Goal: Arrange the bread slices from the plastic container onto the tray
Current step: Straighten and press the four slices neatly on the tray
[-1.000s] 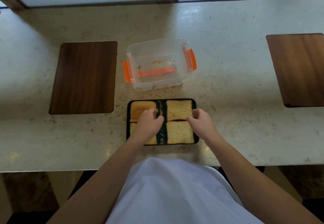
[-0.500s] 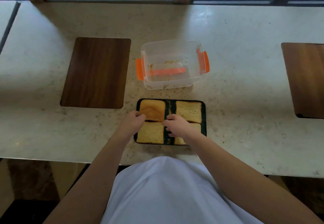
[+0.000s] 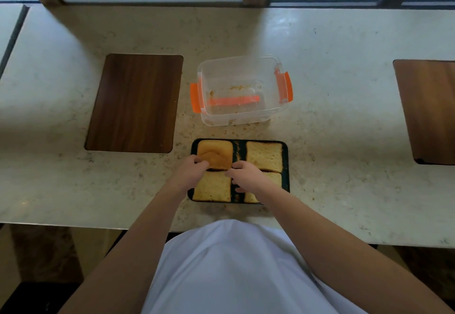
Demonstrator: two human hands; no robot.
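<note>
A black tray (image 3: 285,163) lies on the counter in front of me with four bread slices in a two-by-two grid. The far-left slice (image 3: 215,153) is the darker, crusty one; the far-right slice (image 3: 264,156) and near-left slice (image 3: 213,188) are pale. My right wrist partly hides the near-right slice (image 3: 274,180). My left hand (image 3: 190,171) pinches the near-left corner of the crusty slice, while my right hand (image 3: 247,176) pinches its near-right corner. Behind the tray stands the clear plastic container (image 3: 246,116) with orange clips, holding only crumbs.
A dark wooden board (image 3: 134,103) is set into the counter left of the container, and another (image 3: 428,109) sits at the far right. The counter's front edge (image 3: 73,225) runs just before my body. Window frames line the back.
My right hand moved left from the tray's right side to the middle gap. My left hand shifted out to the tray's left edge. Both now hold the crusty slice's near corners.
</note>
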